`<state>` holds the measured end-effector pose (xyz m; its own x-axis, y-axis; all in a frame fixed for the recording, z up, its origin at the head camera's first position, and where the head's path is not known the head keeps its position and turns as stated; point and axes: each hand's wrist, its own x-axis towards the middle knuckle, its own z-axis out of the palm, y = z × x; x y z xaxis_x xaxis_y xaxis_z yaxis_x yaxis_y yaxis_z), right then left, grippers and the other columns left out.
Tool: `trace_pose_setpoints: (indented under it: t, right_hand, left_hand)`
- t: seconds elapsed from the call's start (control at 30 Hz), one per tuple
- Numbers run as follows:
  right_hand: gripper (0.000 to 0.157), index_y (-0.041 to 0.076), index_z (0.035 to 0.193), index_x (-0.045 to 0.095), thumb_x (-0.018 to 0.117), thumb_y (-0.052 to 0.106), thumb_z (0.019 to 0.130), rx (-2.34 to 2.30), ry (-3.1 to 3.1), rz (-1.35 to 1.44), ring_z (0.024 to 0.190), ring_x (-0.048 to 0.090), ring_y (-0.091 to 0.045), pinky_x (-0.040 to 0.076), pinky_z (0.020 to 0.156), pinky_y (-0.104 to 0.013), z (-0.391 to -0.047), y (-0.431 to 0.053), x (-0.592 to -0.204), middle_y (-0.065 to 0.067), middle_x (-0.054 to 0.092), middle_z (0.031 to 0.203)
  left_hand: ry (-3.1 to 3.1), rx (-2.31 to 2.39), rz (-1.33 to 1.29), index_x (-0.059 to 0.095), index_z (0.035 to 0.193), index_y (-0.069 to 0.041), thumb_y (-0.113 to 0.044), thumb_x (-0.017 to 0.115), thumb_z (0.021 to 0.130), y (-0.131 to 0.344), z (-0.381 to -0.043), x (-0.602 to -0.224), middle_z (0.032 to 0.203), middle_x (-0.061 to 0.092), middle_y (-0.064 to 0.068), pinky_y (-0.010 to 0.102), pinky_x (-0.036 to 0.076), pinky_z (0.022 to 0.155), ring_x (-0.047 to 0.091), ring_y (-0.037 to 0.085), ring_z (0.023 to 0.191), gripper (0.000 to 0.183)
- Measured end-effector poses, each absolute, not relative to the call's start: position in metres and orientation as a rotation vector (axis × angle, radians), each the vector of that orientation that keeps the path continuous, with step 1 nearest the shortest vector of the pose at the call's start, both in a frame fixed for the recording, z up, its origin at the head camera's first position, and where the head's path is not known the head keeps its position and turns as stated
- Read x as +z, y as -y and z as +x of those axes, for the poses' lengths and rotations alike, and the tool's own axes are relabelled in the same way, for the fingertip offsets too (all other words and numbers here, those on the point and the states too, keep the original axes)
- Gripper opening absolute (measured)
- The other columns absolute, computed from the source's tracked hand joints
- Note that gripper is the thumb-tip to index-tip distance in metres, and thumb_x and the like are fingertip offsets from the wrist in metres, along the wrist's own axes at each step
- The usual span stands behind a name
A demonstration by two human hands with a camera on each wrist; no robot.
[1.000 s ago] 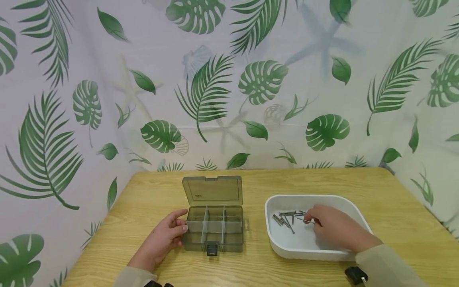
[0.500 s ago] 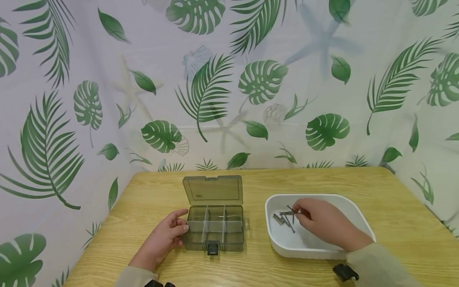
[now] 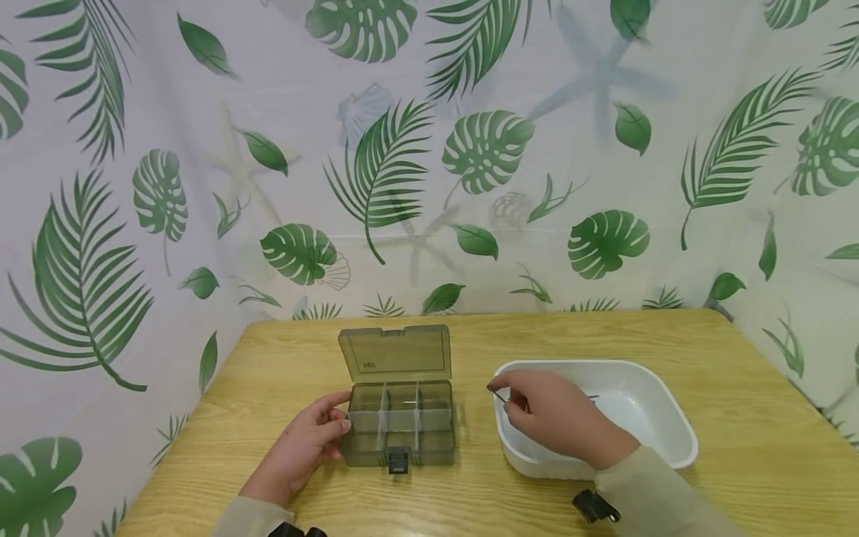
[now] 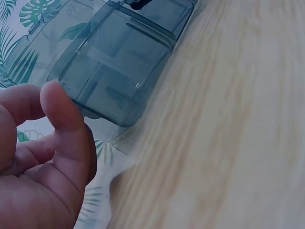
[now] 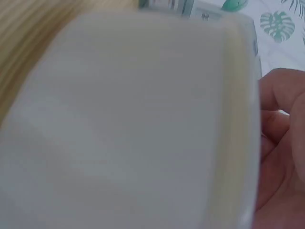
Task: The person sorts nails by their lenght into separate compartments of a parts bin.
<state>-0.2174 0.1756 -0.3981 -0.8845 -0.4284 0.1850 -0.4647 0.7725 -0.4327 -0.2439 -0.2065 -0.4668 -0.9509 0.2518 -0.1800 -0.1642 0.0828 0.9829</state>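
A smoky, clear compartment box (image 3: 399, 449) stands on the table, its lid (image 3: 396, 354) raised at the back. White dividers split it into several compartments; a thin metal piece shows in the back ones. My left hand (image 3: 302, 446) rests against the box's left side, thumb and index fingertips at its edge, the other fingers loosely bent. My right hand (image 3: 560, 414) pinches a thin dark screw (image 3: 497, 394) between thumb and index finger, over the left rim of a white tray (image 3: 661, 436). In the right wrist view the tray hides the fingertips.
Most of the tray's contents are hidden behind my right hand; a small dark piece (image 3: 593, 397) shows beyond it. The wooden table (image 3: 470, 500) meets leaf-patterned cloth (image 3: 403, 283) at the back and sides. A black latch (image 3: 398, 461) hangs on the box's front.
My right hand has moved left across the tray, from among the loose screws to the left rim, with one screw pinched. My left hand and the box have stayed in place.
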Motion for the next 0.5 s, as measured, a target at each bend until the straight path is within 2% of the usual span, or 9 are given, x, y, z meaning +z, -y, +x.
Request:
trace_pose_setpoints:
  t: [0.5]
  right_hand:
    - [0.034, 0.02, 0.12, 0.072, 0.059, 0.009, 0.091, 0.709, 2.909, 0.821, 0.051, 0.037, -0.004, 0.036, 0.05, -0.026, -0.223, -0.116, -0.399, 0.013, 0.05, 0.063]
  left_hand:
    - [-2.028, 1.929, 0.154, 0.032, 0.156, -0.002, -0.005, 0.058, 0.101, 0.207, -0.245, -0.469, 0.104, 0.047, 0.008, 0.029, 0.05, 0.061, 0.046, 0.017, 0.079, 0.06]
